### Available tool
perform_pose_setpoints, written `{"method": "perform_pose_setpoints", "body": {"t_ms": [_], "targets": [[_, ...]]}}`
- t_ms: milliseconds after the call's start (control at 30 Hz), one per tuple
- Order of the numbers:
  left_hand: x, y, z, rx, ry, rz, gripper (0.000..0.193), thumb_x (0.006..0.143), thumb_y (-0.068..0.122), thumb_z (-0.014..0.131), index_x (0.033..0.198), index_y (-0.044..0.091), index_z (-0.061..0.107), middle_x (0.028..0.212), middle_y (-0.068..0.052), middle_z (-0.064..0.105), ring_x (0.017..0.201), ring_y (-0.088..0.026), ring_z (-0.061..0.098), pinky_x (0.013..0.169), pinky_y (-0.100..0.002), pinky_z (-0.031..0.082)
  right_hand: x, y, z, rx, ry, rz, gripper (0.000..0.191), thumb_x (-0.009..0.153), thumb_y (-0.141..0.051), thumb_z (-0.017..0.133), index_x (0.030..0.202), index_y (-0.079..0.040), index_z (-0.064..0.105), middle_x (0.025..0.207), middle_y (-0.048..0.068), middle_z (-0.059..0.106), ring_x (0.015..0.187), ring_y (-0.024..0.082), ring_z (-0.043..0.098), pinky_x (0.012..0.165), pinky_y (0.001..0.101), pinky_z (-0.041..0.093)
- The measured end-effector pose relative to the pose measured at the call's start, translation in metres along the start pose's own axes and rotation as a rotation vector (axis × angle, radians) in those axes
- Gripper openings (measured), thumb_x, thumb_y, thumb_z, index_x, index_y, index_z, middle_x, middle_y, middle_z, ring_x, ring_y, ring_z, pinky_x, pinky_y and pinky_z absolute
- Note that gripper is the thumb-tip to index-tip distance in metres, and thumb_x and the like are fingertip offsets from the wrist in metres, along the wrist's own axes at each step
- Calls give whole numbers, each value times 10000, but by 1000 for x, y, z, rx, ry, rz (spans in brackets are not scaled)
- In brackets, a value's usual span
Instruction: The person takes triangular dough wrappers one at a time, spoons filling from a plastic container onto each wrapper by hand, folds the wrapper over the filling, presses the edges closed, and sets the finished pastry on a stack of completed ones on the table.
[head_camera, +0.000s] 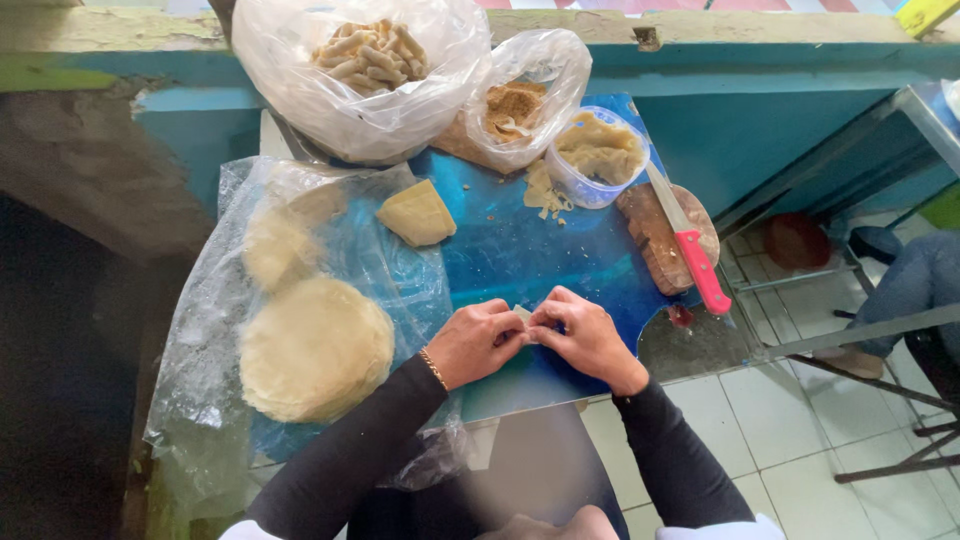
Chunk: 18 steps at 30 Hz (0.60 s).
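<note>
Nearest the camera, the person's left hand (478, 340) and right hand (585, 335) meet over the front edge of the blue surface (520, 250). Both grips are clenched on a small piece of pale dough wrapper (523, 314), pinched between the fingertips of the two hands. Only a sliver of it shows: cream-coloured, thin, folded into a tight corner, the rest hidden under the fingers. A thin bracelet (433, 368) sits on the left wrist, above a black sleeve.

Just left of the hands, a stack of round, flat, pale wrappers (315, 348) lies on a sheet of clear plastic (200, 350) that hangs over the surface's left edge. Further along the same plastic, more pale rounds (275, 245) lie under a fold of it, blurred by the film.

Beyond, near the middle, a folded triangular wedge of dough (417, 213) rests on the bare blue. To the right, a knife with a pink handle (690, 250) lies across a round wooden board (660, 235).

At the far edge stand a clear tub of pale filling (598, 155), a small plastic bag with brown crumbs (520, 100), and a large plastic bag of finished rolled pieces (370, 55).
</note>
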<state>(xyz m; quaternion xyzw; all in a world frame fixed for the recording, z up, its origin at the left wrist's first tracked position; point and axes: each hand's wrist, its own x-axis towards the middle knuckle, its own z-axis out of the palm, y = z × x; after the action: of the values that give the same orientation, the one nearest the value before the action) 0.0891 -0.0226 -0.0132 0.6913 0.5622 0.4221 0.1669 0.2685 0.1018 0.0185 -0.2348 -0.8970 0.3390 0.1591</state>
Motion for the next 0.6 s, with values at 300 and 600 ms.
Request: {"method": "perform_pose_setpoints", "body": {"t_ms": [300,600], "targets": [[0,-2,5,102,40,-48,83,892,164,699,886,80,702,843,-99,628,787,-332,666,690,-435,532,-17,-27,7,-212,254,-206,116,876,-159,760,948,-89,702,857,32,717,703,224,645,661,344,512],[-2,6,3,46,107,-91,144,879,184,727,919,74,643,898,-109,606,810,-338,653,691,-443,528,-14,-10,10,-167,225,-209,90,843,-180,773,912,-126,757,871,53,658,796,253,644,663,366,513]]}}
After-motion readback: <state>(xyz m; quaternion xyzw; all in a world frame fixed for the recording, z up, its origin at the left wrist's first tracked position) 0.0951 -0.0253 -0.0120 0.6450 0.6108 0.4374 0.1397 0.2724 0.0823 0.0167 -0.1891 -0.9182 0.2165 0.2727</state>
